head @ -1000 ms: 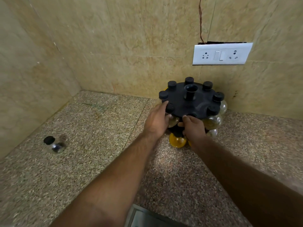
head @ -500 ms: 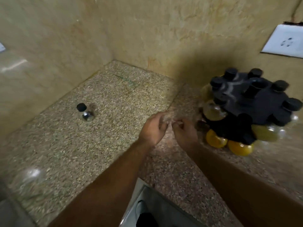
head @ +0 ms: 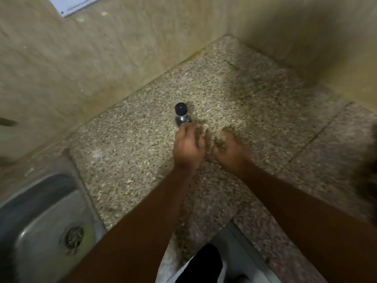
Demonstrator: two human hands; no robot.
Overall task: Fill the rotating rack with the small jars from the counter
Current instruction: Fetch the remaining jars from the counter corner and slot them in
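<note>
A small clear jar (head: 182, 115) with a black cap stands on the speckled granite counter (head: 126, 152), near the left wall. My left hand (head: 188, 147) is just in front of it, fingers apart and blurred, fingertips almost at the jar's base; I cannot tell whether they touch. My right hand (head: 230, 150) hovers beside the left one, fingers loosely spread, holding nothing. Only a dark blur at the right edge may be the rotating rack (head: 370, 180); its jars are out of view.
A steel sink (head: 47, 227) with a drain lies at the lower left, beside the counter. Beige tiled walls meet in a corner behind the jar. A white switch plate (head: 75, 5) sits on the left wall. The counter's front edge runs below my arms.
My view has swung left, away from the rack, which has left the frame. Both hands have let go of the rack and moved left across the counter up to the lone jar.
</note>
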